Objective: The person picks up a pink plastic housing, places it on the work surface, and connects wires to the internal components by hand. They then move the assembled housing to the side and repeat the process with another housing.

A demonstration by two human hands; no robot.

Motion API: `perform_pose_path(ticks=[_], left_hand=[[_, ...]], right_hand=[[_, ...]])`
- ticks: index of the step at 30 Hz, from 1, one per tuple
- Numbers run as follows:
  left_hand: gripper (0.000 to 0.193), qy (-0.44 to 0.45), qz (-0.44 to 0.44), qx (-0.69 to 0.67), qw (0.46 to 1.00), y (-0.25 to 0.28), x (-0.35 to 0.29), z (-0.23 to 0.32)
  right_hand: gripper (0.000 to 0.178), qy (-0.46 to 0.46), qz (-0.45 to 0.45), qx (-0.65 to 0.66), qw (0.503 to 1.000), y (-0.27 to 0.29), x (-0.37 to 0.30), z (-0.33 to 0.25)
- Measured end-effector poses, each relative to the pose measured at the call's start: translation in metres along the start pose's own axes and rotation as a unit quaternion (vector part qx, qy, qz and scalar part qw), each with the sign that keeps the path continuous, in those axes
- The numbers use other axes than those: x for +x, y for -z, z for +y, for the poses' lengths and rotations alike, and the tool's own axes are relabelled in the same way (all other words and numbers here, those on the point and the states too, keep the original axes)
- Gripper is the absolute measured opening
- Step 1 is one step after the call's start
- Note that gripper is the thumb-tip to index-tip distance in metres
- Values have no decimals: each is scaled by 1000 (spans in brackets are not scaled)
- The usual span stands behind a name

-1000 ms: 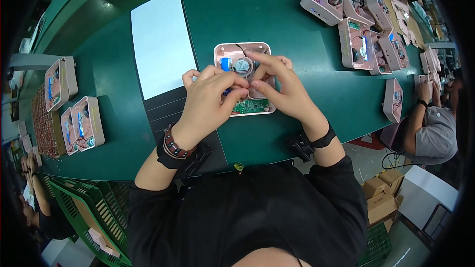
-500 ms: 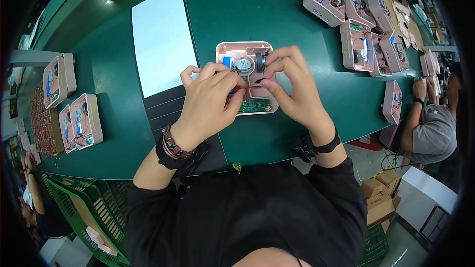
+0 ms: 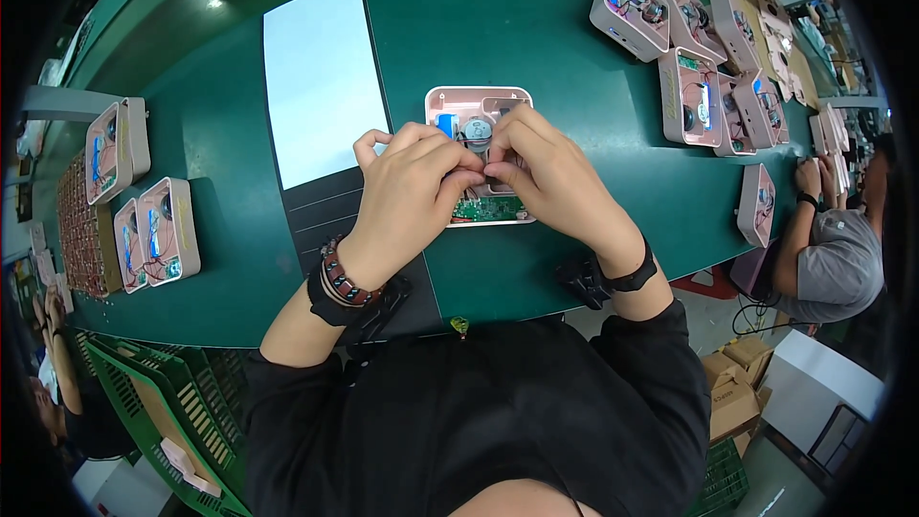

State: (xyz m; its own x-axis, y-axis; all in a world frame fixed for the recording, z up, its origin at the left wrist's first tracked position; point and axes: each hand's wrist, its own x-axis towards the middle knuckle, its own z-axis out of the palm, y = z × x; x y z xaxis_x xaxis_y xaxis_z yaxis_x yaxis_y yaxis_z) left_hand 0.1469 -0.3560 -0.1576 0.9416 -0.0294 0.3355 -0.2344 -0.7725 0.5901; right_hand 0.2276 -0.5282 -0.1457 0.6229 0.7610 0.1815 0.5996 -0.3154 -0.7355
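Facing up: pink case [image 3: 461, 95] | long axis: fore-aft | green board [image 3: 493, 210]: near end

Green worktable [image 3: 517, 33], light glinting off top; grey floor [image 3: 706, 327] right, cardboard boxes [image 3: 730, 404]; green slatted crate [image 3: 194, 412] lower left.

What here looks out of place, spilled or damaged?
Nothing looks plainly spilled or damaged. One pink case sits slightly apart from the cluster at right, near the edge of the table. The left hand and right hand partly hide the middle case, leaving that unclear.
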Motion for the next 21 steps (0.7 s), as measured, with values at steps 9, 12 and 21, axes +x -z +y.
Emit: perform_pose_path(ticks=[9,12,21], left_hand=[[5,43,-11,-48,998,-2,2,-1],[5,37,-18,-35,999,-1,2,2],[5,29,-48,-46,997,-1,2,4]], right_hand=[[20,32,96,-73,992,-12,-5,-1],[20,50,110,-103,987,-10,-9,4],[19,211,125,-197,949,-6,-15,14]])
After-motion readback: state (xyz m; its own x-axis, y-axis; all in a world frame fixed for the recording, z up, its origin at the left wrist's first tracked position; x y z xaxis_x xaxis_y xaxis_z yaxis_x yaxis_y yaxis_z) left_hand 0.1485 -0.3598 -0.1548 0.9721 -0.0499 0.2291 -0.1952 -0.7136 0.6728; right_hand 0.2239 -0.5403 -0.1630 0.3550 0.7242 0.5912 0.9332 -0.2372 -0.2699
